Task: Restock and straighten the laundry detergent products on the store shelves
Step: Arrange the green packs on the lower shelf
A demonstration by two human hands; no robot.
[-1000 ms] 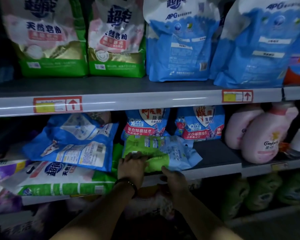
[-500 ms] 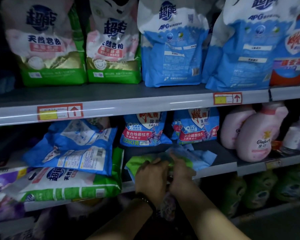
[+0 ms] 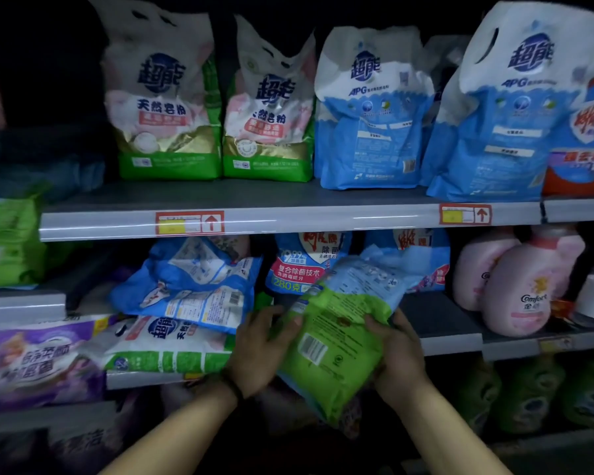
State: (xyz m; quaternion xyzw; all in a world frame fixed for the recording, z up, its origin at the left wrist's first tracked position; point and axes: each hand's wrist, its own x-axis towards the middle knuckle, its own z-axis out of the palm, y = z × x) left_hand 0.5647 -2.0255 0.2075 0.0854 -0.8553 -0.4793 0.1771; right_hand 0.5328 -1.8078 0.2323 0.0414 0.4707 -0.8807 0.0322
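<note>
I hold the green-and-blue detergent pouch [image 3: 333, 337] between both hands, in front of the middle shelf [image 3: 450, 339] and partly over its front edge. My left hand [image 3: 258, 351] grips its left edge and my right hand [image 3: 396, 351] grips its right edge. The pouch's long axis runs from the green end, low and near me, up and rightward to the blue end, which overlaps the upright blue pouches [image 3: 302, 265] at the back. The barcode side faces me. Bare shelf lies just right of the pouch, nearer my right hand. Standing it there probably means swinging the green end down onto the shelf.
</note>
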